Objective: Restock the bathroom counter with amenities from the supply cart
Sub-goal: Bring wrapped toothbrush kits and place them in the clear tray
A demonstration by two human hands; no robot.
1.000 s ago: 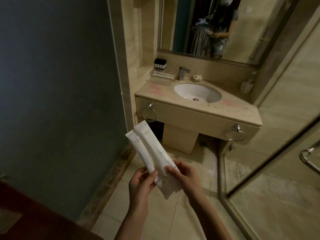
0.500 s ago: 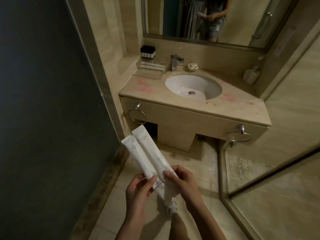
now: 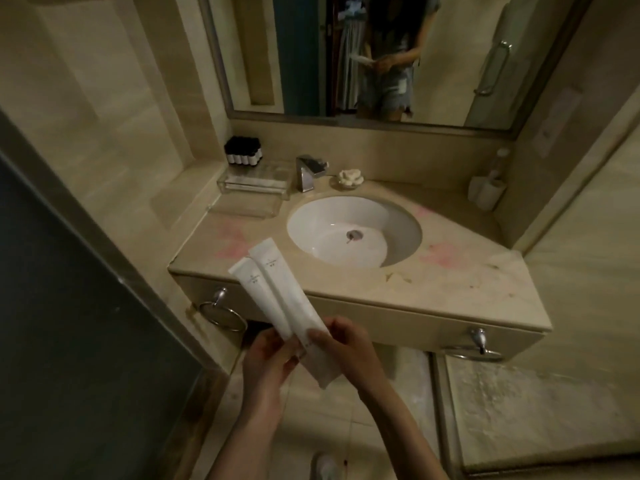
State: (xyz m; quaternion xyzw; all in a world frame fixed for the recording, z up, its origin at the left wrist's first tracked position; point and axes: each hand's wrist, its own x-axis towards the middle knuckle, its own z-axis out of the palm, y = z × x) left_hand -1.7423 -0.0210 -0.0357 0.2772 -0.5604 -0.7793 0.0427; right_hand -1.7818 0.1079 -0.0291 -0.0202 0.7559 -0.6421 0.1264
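Two long white amenity packets [image 3: 277, 292] are held fanned out, pointing up and left over the front edge of the beige bathroom counter [image 3: 450, 289]. My left hand [image 3: 268, 360] pinches the left packet near its lower end. My right hand [image 3: 343, 344] grips the right packet, whose bottom end sticks out below my fingers. On the counter's back left stands a clear acrylic tray [image 3: 254, 185], with a block of small black-capped bottles [image 3: 242, 151] behind it.
A white sink basin [image 3: 353, 233] sits mid-counter, with a chrome faucet [image 3: 308, 171] and a small soap dish [image 3: 349, 177] behind. A white dispenser [image 3: 486, 188] stands at the right corner. Towel rings [image 3: 221, 315] hang below. Dark wall at left, glass shower panel at right, mirror above.
I have come closer to the counter, which now fills the view. The packets stay in both hands, now raised over the counter's front edge.
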